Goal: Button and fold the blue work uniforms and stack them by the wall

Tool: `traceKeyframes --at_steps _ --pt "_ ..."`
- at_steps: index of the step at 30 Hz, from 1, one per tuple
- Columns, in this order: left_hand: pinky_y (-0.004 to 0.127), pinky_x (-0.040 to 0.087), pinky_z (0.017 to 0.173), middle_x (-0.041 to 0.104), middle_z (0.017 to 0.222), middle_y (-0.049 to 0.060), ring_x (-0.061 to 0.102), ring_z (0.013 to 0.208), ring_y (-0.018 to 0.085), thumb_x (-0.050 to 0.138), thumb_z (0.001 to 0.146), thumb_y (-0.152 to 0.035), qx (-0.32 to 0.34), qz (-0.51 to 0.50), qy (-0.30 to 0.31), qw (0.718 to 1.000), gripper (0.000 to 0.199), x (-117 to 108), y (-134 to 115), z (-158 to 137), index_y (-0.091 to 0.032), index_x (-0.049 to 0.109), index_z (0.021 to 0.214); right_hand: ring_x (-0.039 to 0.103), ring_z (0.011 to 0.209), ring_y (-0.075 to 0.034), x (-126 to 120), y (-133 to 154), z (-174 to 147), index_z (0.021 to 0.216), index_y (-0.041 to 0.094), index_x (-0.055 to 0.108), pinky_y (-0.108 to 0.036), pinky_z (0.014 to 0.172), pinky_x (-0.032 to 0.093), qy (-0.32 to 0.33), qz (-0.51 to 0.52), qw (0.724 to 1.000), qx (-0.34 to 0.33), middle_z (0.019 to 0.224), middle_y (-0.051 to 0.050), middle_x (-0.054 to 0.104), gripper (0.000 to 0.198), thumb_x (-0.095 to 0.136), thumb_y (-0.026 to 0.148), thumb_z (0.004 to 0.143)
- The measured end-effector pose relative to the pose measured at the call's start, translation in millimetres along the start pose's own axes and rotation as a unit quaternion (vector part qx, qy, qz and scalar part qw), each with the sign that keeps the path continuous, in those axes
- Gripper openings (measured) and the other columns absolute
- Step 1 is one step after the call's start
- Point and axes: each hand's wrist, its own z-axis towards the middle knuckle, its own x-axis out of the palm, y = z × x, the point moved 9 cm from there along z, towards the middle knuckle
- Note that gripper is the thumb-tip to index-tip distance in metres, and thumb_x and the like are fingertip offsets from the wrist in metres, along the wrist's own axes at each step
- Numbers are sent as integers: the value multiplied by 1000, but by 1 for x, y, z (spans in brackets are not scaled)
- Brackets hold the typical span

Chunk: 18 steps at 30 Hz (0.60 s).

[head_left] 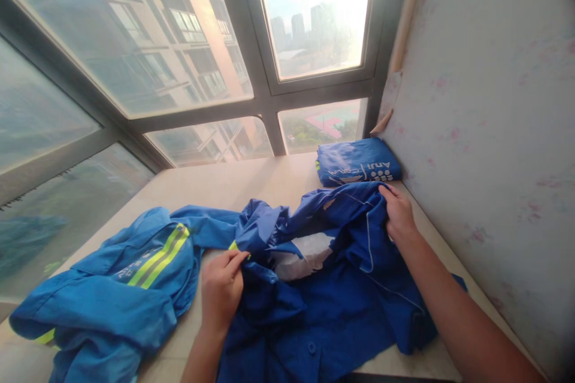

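A dark blue work jacket (332,299) lies spread and rumpled in front of me, its inner side and pale seams partly showing. My left hand (222,281) pinches its edge close to a yellow reflective strip and a button. On the far right, my right hand (398,212) grips the upper edge of the same jacket, fingers closed on the cloth. Between the hands, a whitish crumpled patch (303,256) shows within the folds; I cannot tell what it is. A second blue jacket (130,293) with yellow-and-grey reflective stripes lies crumpled to the left of my left hand.
A folded blue garment (357,161) with white lettering sits at the back right, against the flower-patterned wall (485,149). The pale sill (206,182) runs up to the grey window frame (265,108). Tall buildings show through the glass.
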Motion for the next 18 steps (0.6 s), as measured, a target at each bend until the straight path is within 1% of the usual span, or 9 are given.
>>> traceKeyframes --at_steps 3,5,7,10,11,13,15,16,18 --pt "39 49 91 70 102 8 63 97 24 45 90 -21 -37 39 -116 992 29 -50 35 -3 -20 72 101 66 71 -12 -28 18 19 93 18 71 -25 73 57 -69 59 996 -10 79 2 72 28 74 25 66" --pt "40 50 92 70 103 7 64 99 24 45 90 -23 -67 65 -194 977 29 -85 53 -5 -20 71 101 66 71 -12 -35 34 24 91 18 71 -25 71 57 -84 73 993 -32 79 2 71 25 72 24 67" --pt "42 51 94 70 104 5 64 102 24 44 90 -23 -97 89 -250 959 29 -114 68 -7 -21 70 103 66 74 -13 -29 57 20 93 18 71 -26 73 57 -63 53 993 -80 81 1 71 25 71 27 70" --pt "47 45 104 66 117 4 59 116 25 45 89 -27 -126 105 -243 956 28 -126 88 -4 -24 66 107 66 93 -17 -1 88 2 106 20 70 -31 85 55 33 -73 978 -191 100 -2 71 33 70 31 75" --pt "49 42 107 64 121 4 56 120 27 47 88 -32 -132 100 -219 962 27 -119 95 -4 -24 65 106 64 101 -19 10 89 -7 112 21 68 -34 90 53 76 -135 962 -224 109 -4 70 38 70 31 76" --pt "53 39 110 62 124 8 52 125 31 49 84 -45 -161 64 -145 974 32 -87 110 -12 -22 64 101 60 112 -22 26 73 -25 120 23 64 -39 98 48 152 -259 915 -269 124 -6 64 44 69 28 76" --pt "55 38 109 61 124 14 51 126 35 47 81 -56 -226 -16 -40 973 47 -34 119 -34 -18 63 101 58 115 -25 27 38 -43 118 22 64 -45 103 44 184 -344 875 -287 124 -8 63 42 65 26 77" --pt "56 39 109 61 123 17 52 125 36 43 81 -60 -268 -67 13 961 54 -4 118 -52 -16 63 104 59 113 -26 24 18 -53 114 21 65 -47 103 44 181 -371 864 -289 120 -10 65 37 62 26 77" --pt "54 36 112 52 138 19 46 133 34 37 85 -61 -298 -148 48 942 64 45 94 -84 -13 53 125 62 106 -26 23 -27 -78 112 20 64 -44 96 49 188 -394 859 -267 112 -11 66 34 58 24 78"
